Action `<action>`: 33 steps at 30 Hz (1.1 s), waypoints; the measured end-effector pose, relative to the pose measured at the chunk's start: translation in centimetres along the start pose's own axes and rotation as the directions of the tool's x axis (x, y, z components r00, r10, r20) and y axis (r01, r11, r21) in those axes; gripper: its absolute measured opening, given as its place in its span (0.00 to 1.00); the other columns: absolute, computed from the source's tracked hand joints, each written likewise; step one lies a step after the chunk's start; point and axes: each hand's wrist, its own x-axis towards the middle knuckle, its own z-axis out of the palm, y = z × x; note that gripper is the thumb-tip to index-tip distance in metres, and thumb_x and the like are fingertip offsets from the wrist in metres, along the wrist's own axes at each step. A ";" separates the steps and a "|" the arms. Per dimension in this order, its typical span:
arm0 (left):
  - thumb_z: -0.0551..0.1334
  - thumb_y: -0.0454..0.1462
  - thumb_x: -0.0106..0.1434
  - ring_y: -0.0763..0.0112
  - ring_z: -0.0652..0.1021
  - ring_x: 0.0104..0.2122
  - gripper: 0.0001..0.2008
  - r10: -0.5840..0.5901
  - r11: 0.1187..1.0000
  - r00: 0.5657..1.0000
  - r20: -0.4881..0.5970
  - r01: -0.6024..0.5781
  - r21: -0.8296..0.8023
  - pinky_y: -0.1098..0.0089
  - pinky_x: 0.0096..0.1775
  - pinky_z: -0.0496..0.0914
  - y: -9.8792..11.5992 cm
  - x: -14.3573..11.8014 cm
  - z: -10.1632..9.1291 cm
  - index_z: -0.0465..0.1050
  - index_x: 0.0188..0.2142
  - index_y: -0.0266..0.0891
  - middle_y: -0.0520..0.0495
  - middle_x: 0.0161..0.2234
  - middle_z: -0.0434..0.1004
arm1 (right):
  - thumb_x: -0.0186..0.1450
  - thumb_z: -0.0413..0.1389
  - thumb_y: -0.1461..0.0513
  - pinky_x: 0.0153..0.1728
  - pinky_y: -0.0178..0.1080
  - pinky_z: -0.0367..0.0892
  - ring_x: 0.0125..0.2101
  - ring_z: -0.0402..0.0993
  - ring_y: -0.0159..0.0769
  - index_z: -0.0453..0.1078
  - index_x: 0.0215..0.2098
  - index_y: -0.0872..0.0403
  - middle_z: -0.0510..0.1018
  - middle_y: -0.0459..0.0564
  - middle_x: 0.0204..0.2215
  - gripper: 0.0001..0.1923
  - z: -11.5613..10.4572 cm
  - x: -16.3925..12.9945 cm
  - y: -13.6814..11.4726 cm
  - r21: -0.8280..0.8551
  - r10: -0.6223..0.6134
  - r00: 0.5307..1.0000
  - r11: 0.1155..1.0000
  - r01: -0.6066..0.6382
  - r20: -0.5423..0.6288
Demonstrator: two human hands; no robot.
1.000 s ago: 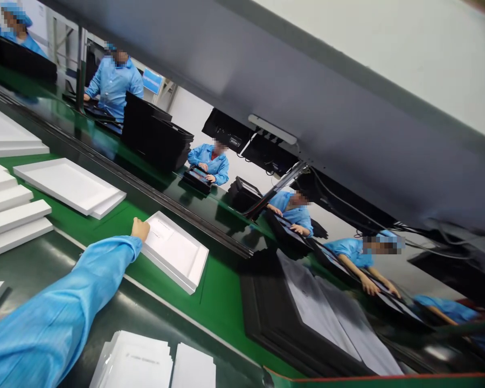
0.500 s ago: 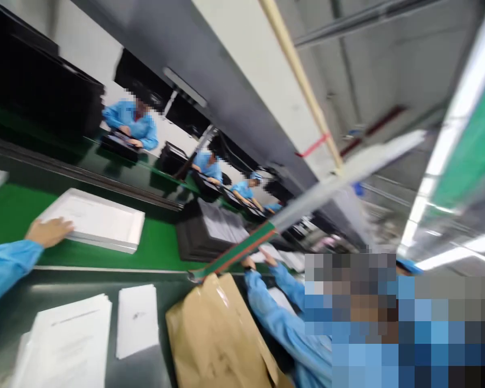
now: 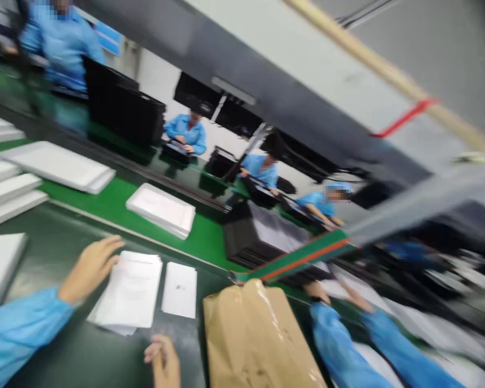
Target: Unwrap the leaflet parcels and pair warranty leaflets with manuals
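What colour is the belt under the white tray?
Green; the belt under the white tray shows best in the head view.

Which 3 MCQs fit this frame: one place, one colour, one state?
1. Where is the left hand?
A. At the paper stack's left edge
B. On the brown bag
C. On the white tray

2. What colour is the belt under the white tray?
A. Red
B. Green
C. Yellow

3. What does the right hand hold?
A. The small white card
B. The brown bag
C. Nothing

Key: 1 A, its fingers reach that edge. 2 B, green shows around the tray. 3 C, it lies bare below the small white card, beside the brown bag.
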 end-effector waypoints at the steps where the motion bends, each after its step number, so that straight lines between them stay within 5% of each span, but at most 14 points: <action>1: 0.45 0.38 0.61 0.65 0.60 0.50 0.17 -0.009 0.998 0.999 0.033 0.007 0.062 0.59 0.50 0.51 2.0 -2.1 -0.1 0.57 0.49 0.39 0.45 0.51 0.59 | 0.57 0.39 0.44 0.27 0.36 0.65 0.22 0.67 0.31 0.63 0.33 0.52 0.69 0.45 0.21 0.24 -0.2 0.4 0.2 0.066 0.046 0.996 0.997 -0.051 0.076; 6: 0.51 0.32 0.55 0.61 0.55 0.53 0.27 0.042 0.986 0.971 0.237 -0.078 0.145 0.51 0.50 0.50 9.5 -9.9 2.9 0.47 0.55 0.40 0.46 0.55 0.50 | 0.52 0.45 0.43 0.37 0.34 0.62 0.37 0.65 0.36 0.57 0.44 0.59 0.68 0.54 0.36 0.32 -1.2 3.8 -1.9 0.003 0.183 0.974 0.983 -0.185 0.134; 9: 0.51 0.26 0.52 0.63 0.53 0.54 0.31 0.072 0.989 0.949 0.308 -0.109 0.103 0.51 0.49 0.53 11.8 -11.5 3.7 0.44 0.55 0.40 0.49 0.56 0.46 | 0.51 0.44 0.43 0.33 0.34 0.61 0.32 0.64 0.34 0.59 0.40 0.59 0.67 0.52 0.31 0.31 -0.7 4.5 -3.7 -0.136 0.139 0.978 0.984 -0.119 0.157; 13: 0.50 0.27 0.54 0.67 0.52 0.54 0.29 0.087 0.991 0.947 0.309 -0.114 0.072 0.53 0.50 0.53 11.7 -11.4 2.4 0.46 0.55 0.43 0.50 0.56 0.47 | 0.55 0.41 0.46 0.30 0.33 0.57 0.24 0.60 0.30 0.59 0.24 0.56 0.64 0.46 0.21 0.22 -0.1 4.5 -4.3 -0.199 0.057 0.959 0.980 0.000 0.279; 18: 0.50 0.30 0.57 0.61 0.53 0.54 0.25 -0.151 0.973 0.972 0.183 0.113 0.201 0.48 0.49 0.52 10.5 -10.9 1.9 0.46 0.55 0.35 0.41 0.56 0.47 | 0.54 0.41 0.43 0.29 0.33 0.57 0.24 0.60 0.31 0.59 0.24 0.57 0.64 0.45 0.21 0.25 -0.5 5.3 -3.9 -0.112 0.047 0.963 0.994 -0.017 0.266; 21: 0.52 0.26 0.54 0.61 0.52 0.54 0.28 -0.101 0.983 0.966 0.238 0.060 0.174 0.48 0.49 0.52 11.1 -10.7 2.6 0.48 0.54 0.36 0.44 0.56 0.48 | 0.51 0.43 0.42 0.27 0.33 0.57 0.22 0.59 0.30 0.58 0.23 0.57 0.63 0.44 0.19 0.25 -0.6 5.9 -4.2 -0.167 0.056 0.973 0.986 -0.018 0.225; 25: 0.52 0.25 0.52 0.62 0.52 0.54 0.30 -0.078 0.994 0.961 0.265 0.056 0.093 0.49 0.49 0.53 11.9 -10.9 2.7 0.48 0.54 0.40 0.44 0.56 0.47 | 0.50 0.41 0.40 0.24 0.32 0.55 0.20 0.57 0.28 0.56 0.19 0.57 0.61 0.43 0.16 0.28 -0.9 6.4 -4.5 -0.221 0.050 0.977 0.975 -0.003 0.206; 29: 0.53 0.24 0.53 0.61 0.50 0.55 0.31 -0.149 0.988 0.968 0.201 0.153 -0.004 0.51 0.50 0.51 11.6 -11.2 2.5 0.47 0.54 0.46 0.43 0.56 0.46 | 0.47 0.42 0.38 0.17 0.30 0.52 0.16 0.56 0.27 0.58 0.24 0.57 0.60 0.43 0.13 0.30 -1.6 6.4 -5.0 -0.066 0.151 0.971 0.988 -0.141 0.184; 33: 0.52 0.32 0.58 0.62 0.59 0.51 0.28 -0.321 0.874 0.941 0.110 0.339 -0.348 0.56 0.51 0.52 11.3 -10.1 1.6 0.42 0.56 0.41 0.42 0.53 0.56 | 0.49 0.45 0.40 0.15 0.29 0.52 0.13 0.54 0.26 0.58 0.30 0.58 0.62 0.42 0.12 0.29 -2.5 5.2 -6.3 0.031 0.163 0.977 0.985 -0.169 0.137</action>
